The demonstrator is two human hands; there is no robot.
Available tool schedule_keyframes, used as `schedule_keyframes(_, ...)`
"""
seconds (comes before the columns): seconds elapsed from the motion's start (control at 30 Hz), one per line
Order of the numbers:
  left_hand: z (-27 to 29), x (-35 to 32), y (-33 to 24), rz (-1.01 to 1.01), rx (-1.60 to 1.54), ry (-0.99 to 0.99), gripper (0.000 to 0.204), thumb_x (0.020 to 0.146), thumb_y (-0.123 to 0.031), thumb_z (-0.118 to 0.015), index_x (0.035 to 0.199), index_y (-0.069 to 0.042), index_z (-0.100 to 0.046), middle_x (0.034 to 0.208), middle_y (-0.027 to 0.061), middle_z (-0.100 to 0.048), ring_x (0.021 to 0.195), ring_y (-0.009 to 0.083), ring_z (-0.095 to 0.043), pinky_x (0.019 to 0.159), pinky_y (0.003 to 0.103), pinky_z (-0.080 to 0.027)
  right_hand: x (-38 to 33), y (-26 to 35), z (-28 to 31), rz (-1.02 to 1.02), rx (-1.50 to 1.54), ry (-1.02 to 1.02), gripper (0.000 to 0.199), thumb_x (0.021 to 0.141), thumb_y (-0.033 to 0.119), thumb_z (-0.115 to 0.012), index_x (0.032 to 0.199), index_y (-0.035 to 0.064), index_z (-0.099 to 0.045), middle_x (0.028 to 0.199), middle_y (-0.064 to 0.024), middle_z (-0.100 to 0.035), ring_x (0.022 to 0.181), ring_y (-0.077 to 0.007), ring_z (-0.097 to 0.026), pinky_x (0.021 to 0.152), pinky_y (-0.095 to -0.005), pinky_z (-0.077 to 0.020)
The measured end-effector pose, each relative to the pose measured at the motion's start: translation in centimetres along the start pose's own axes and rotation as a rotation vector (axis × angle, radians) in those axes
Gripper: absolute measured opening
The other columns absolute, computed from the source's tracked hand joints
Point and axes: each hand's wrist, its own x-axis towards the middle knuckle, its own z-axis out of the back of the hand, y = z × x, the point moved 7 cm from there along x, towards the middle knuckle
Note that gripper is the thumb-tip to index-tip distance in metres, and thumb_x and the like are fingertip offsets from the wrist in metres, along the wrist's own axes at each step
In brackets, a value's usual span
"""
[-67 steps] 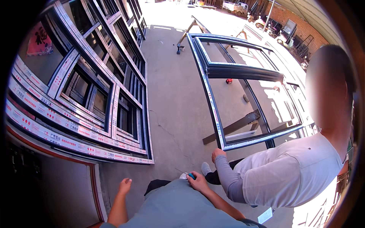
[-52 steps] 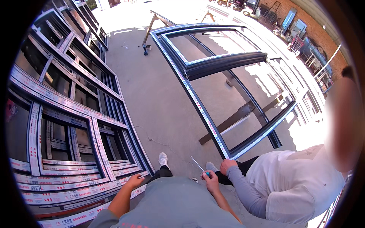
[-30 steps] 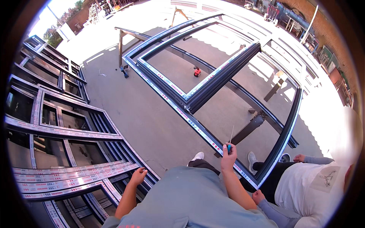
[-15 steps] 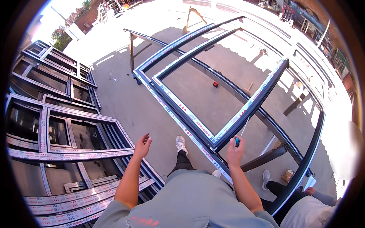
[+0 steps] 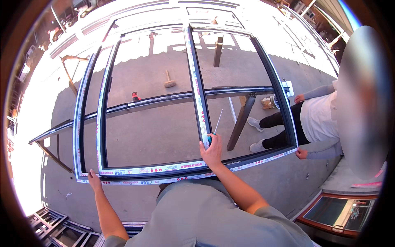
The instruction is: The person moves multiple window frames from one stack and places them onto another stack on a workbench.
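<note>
A large window frame [image 5: 263, 160], black with white printed film along its edges, lies flat in front of me. Inside it sits a smaller sash [image 5: 140, 170] with the same film. My left hand [image 5: 94, 179] has its fingers closed on the frame's near left corner. At the near end of the sash's right bar [image 5: 196, 82] is my right hand [image 5: 212, 153], wrapped round a screwdriver [image 5: 210, 139] with a teal handle. Its thin shaft points up and away, over the opening right of that bar. My right palm partly hides the handle.
A long beam [image 5: 164, 99] and a leg [image 5: 241, 121] support the frame. A mallet [image 5: 169, 84] and a red-and-black tool [image 5: 135, 97] are beyond. At right, a co-worker's hand [image 5: 301, 153] touches the frame's near corner. Stacked frames [image 5: 53, 226] lie lower left; a brown-rimmed window [image 5: 337, 214] lower right.
My view has turned to the right. My left hand, free and open before, now grips the frame's corner. The screwdriver stays in my right hand. More of the co-worker shows.
</note>
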Motion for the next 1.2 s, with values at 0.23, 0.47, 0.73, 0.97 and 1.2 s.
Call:
schedule_keyframes(0.23,-9.5,1.7,-4.4,0.379,-0.33,0.682,0.065,0.106,-0.059,-0.039,0.143,-0.009,-0.058,0.128,0.0074,-0.067,0.114,0.0244,-0.063,0.096,0.04,-0.05,-1.0,-4.0,-1.0,-0.267,-0.058,0.028,0.07,0.074,0.044,-0.086,0.116,-0.0021,-0.054,0.108,-0.0208,-0.057,0.103,-0.0377,-0.059,0.088,-0.0468,-0.0497)
schedule_keyframes(0.47,-5.9,1.9,-5.4,0.346,-0.366,0.678,0.061,0.106,-0.056,-0.041,0.146,-0.012,-0.056,0.129,0.0049,-0.066,0.115,0.025,-0.064,0.098,0.041,-0.051,-0.4,-3.8,-1.9,-0.318,-0.009,0.103,0.071,0.075,0.043,-0.085,0.117,-0.0045,-0.054,0.11,-0.0233,-0.059,0.103,-0.0392,-0.062,0.087,-0.0469,-0.0519)
schedule_keyframes(0.73,7.5,-4.6,-24.2,0.068,-0.19,0.652,0.083,0.101,-0.07,-0.042,0.143,0.001,-0.055,0.133,0.0144,-0.064,0.124,0.0251,-0.057,0.108,0.036,-0.04,0.1,-6.4,0.0,-0.505,0.208,0.238,0.068,0.081,0.043,-0.082,0.119,-0.0055,-0.052,0.109,-0.0243,-0.062,0.099,-0.0352,-0.065,0.086,-0.0423,-0.0533)
schedule_keyframes(0.97,23.9,-9.8,-32.9,-0.342,-0.57,0.153,0.072,0.11,-0.046,-0.036,0.155,0.01,-0.029,0.147,0.0292,-0.05,0.137,0.0372,-0.048,0.121,0.051,-0.031,-0.1,-9.7,-1.2,-0.617,0.451,0.362,0.07,0.086,0.048,-0.077,0.123,-0.0039,-0.049,0.104,-0.0215,-0.064,0.093,-0.0285,-0.067,0.083,-0.0387,-0.0546)
schedule_keyframes(1.2,20.3,-30.0,-44.7,-0.38,-1.183,0.237,0.111,0.086,-0.057,-0.071,0.161,0.004,-0.016,0.168,0.0294,-0.005,0.155,0.0462,-0.007,0.127,0.058,-0.005,-0.2,-11.4,-0.9,-0.703,0.633,0.462,0.067,0.09,0.052,-0.072,0.121,-0.0022,-0.05,0.105,-0.0223,-0.065,0.094,-0.0307,-0.067,0.085,-0.0406,-0.0538)
